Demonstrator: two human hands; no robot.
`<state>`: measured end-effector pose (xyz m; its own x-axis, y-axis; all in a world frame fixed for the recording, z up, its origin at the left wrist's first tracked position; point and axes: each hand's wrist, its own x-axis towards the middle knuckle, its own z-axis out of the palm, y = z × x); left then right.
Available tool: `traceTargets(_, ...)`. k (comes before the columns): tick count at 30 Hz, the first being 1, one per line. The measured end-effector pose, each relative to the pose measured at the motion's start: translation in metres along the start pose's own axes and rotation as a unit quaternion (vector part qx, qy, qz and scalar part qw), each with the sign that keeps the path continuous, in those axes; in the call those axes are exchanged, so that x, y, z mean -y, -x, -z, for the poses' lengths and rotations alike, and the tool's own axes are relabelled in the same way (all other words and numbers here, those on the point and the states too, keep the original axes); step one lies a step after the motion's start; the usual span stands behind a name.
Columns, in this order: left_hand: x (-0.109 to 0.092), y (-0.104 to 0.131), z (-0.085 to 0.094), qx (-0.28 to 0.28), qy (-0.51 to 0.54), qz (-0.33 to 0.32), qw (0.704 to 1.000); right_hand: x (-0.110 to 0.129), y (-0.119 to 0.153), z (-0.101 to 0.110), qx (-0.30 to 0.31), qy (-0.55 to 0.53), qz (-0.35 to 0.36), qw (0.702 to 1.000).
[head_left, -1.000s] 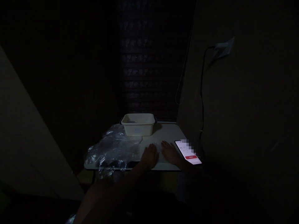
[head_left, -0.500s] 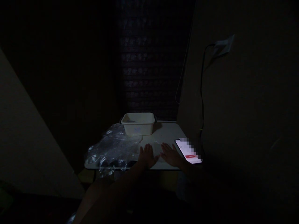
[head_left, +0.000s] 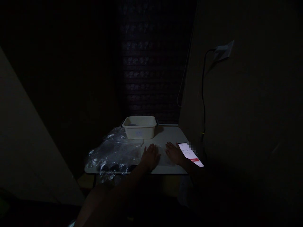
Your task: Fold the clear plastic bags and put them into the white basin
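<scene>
My left hand (head_left: 151,156) lies palm down on the white table (head_left: 167,134), its fingers stretched forward. A little to its right my right hand (head_left: 174,153) rests flat in the same way, near the phone. Between the hands lies a thin, clear plastic piece (head_left: 164,155), faint in the dim light; both hands seem to touch its sides. A heap of crinkled clear plastic (head_left: 115,151) covers the table left of my left hand. Neither hand grips anything.
A white plastic tub (head_left: 140,132) with dark handles stands at the table's back. A lit phone (head_left: 190,154) lies at the right edge. A black cord (head_left: 203,91) hangs from a wall outlet (head_left: 222,52). Dark blinds (head_left: 151,63) are behind the table.
My hands have slid apart: the thumbs were close together before, and a wider gap now lies between them. The view has shifted slightly.
</scene>
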<state>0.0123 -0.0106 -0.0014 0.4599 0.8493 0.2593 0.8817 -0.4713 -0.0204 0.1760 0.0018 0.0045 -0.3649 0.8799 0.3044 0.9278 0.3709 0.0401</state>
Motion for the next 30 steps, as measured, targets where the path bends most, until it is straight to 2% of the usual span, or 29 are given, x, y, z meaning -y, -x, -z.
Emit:
traceTargets(3,-0.007,-0.004,-0.006,0.005,0.023,-0.031,0.999,0.009,0.0,-0.008,-0.001,-0.011,0.033,0.999)
traceTargets(9,-0.01,-0.001,-0.017,0.031,0.002,-0.022,0.999,0.021,0.01,-0.02,0.019,-0.03,0.076,0.996)
traceTargets(18,-0.007,0.005,-0.008,0.043,-0.012,0.05,0.998,0.009,0.014,-0.018,0.021,-0.013,0.033,0.999)
traceTargets(22,0.0,0.003,0.005,0.02,-0.027,0.072,0.997,-0.002,0.007,-0.008,0.019,0.001,-0.025,0.999)
traceTargets(24,0.001,0.002,0.015,-0.004,-0.035,0.028,0.999,-0.007,0.003,0.003,0.007,-0.004,-0.051,0.999)
traceTargets(26,-0.001,0.004,0.025,-0.01,-0.04,-0.066,0.997,-0.011,0.001,0.013,-0.008,-0.013,-0.065,0.998)
traceTargets(28,-0.007,0.006,0.031,0.003,-0.051,-0.154,0.987,-0.014,0.0,0.021,-0.015,-0.022,-0.077,0.997)
traceTargets(30,-0.015,0.009,0.032,0.016,-0.067,-0.214,0.974,-0.016,0.0,0.024,-0.014,-0.03,-0.08,0.996)
